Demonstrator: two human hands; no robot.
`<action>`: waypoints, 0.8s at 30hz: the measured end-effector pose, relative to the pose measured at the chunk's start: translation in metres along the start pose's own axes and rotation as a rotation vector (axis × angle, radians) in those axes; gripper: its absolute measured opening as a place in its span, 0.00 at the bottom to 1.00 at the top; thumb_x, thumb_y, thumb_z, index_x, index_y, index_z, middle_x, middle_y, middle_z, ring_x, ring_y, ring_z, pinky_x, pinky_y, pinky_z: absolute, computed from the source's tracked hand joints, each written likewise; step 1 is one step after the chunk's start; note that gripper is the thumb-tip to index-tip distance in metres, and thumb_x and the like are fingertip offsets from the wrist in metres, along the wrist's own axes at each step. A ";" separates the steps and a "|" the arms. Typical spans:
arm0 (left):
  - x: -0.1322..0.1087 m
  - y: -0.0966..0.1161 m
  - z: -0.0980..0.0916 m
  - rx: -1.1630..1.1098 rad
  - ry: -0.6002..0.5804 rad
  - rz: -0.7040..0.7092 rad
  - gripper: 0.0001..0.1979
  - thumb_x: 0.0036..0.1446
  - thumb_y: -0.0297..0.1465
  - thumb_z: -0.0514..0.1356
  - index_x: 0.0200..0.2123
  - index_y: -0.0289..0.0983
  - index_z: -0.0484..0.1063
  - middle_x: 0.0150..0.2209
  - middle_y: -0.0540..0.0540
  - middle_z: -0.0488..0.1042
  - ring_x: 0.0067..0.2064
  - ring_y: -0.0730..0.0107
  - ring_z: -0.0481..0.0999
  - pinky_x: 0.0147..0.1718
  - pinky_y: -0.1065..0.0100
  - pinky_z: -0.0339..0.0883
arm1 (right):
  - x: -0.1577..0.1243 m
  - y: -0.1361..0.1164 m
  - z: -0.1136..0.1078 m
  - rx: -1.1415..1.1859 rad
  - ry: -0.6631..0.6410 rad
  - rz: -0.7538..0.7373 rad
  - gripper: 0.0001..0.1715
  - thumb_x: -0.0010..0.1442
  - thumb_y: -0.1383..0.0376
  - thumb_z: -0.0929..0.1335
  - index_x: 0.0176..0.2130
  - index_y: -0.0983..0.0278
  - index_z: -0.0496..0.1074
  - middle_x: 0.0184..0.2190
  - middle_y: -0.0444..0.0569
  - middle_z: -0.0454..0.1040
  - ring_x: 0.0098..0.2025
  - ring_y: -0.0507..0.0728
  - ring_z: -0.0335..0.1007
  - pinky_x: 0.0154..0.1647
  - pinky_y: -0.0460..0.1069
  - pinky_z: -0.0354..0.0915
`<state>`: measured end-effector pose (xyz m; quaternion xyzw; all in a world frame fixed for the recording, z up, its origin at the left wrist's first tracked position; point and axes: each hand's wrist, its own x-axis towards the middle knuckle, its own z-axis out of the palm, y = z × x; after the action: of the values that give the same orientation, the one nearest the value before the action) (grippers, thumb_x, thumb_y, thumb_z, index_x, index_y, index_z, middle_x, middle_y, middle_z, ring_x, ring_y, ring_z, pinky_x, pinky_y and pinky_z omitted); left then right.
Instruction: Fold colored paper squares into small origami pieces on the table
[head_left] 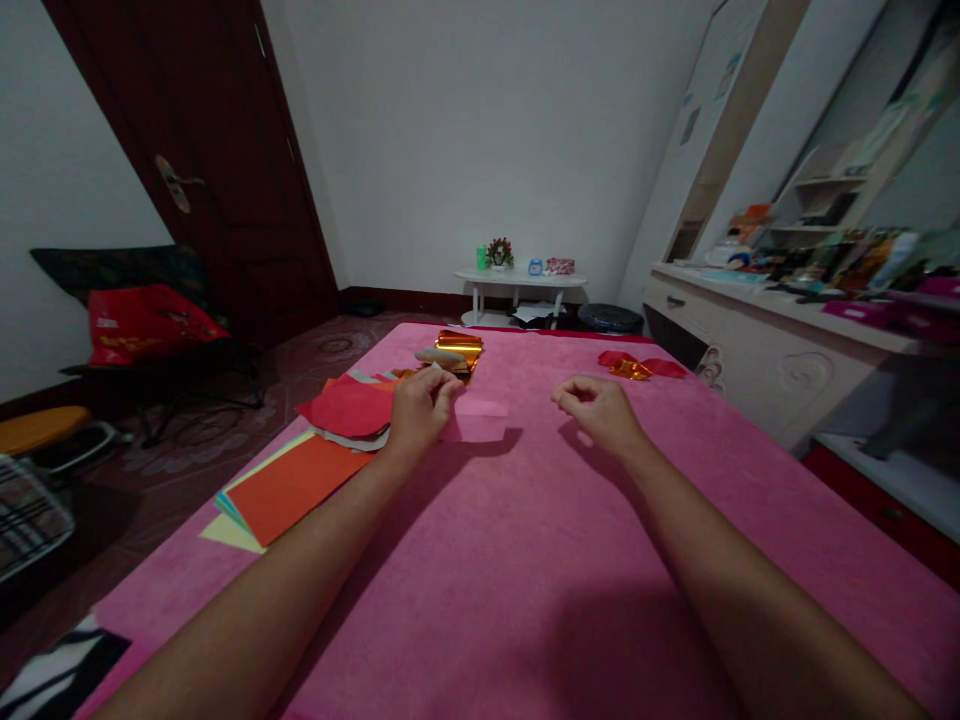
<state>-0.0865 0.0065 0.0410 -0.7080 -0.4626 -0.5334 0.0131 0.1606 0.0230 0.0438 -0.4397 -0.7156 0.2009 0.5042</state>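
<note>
My left hand (424, 405) pinches a small piece of pink paper (480, 420), which sticks out to the right above the pink-covered table (480, 560). To the right and apart from it, my right hand (600, 412) is closed, thumb against fingers. Whatever its fingertips hold, if anything, is too small to make out. Beside my left hand lie red cut paper pieces (349, 405) with grey paper under them. Nearer to me is a stack of coloured sheets, an orange sheet (300, 485) on top. Shiny gold foil (459, 348) lies just behind my left hand.
A red and gold foil bow-like piece (631, 368) rests at the table's far right. Beyond stands a small white table (521, 278) with a potted plant. A cluttered white dresser (772, 320) flanks the right side. At left, a chair holds a red bag (150, 325).
</note>
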 end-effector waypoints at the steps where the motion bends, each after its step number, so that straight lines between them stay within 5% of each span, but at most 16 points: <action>1: 0.000 0.000 0.000 -0.001 -0.011 -0.002 0.08 0.54 0.28 0.57 0.24 0.36 0.71 0.25 0.48 0.74 0.28 0.69 0.71 0.31 0.70 0.61 | -0.001 -0.001 0.004 0.049 -0.014 0.011 0.05 0.49 0.64 0.68 0.24 0.62 0.72 0.21 0.44 0.71 0.25 0.53 0.64 0.29 0.49 0.59; 5: -0.005 0.007 0.007 -0.037 -0.080 0.027 0.09 0.56 0.28 0.56 0.25 0.36 0.71 0.26 0.48 0.73 0.29 0.69 0.71 0.31 0.69 0.60 | -0.008 -0.015 0.026 0.104 -0.130 0.010 0.11 0.49 0.63 0.70 0.36 0.62 0.74 0.28 0.45 0.73 0.28 0.53 0.65 0.29 0.48 0.60; 9: -0.009 0.015 0.008 0.006 -0.117 0.086 0.10 0.59 0.31 0.55 0.28 0.37 0.71 0.28 0.47 0.73 0.32 0.68 0.70 0.33 0.68 0.60 | -0.015 -0.024 0.036 -0.005 -0.154 -0.012 0.07 0.52 0.65 0.67 0.24 0.64 0.72 0.21 0.44 0.70 0.26 0.52 0.64 0.28 0.47 0.57; 15: -0.011 0.030 0.007 0.388 -0.210 0.424 0.14 0.60 0.39 0.55 0.28 0.37 0.73 0.31 0.43 0.74 0.38 0.61 0.67 0.38 0.61 0.53 | -0.024 -0.038 0.043 -0.122 -0.223 -0.105 0.10 0.52 0.70 0.65 0.22 0.64 0.72 0.20 0.43 0.70 0.25 0.51 0.63 0.28 0.46 0.55; 24: -0.010 0.014 0.004 0.510 -0.081 0.605 0.19 0.61 0.39 0.54 0.20 0.36 0.67 0.21 0.47 0.68 0.30 0.68 0.63 0.30 0.62 0.47 | -0.021 -0.044 0.037 0.030 -0.335 -0.055 0.07 0.49 0.70 0.66 0.22 0.66 0.73 0.20 0.43 0.71 0.25 0.50 0.62 0.27 0.45 0.56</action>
<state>-0.0743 -0.0061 0.0389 -0.8070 -0.3508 -0.3451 0.3266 0.1109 -0.0121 0.0496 -0.3727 -0.7984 0.2679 0.3897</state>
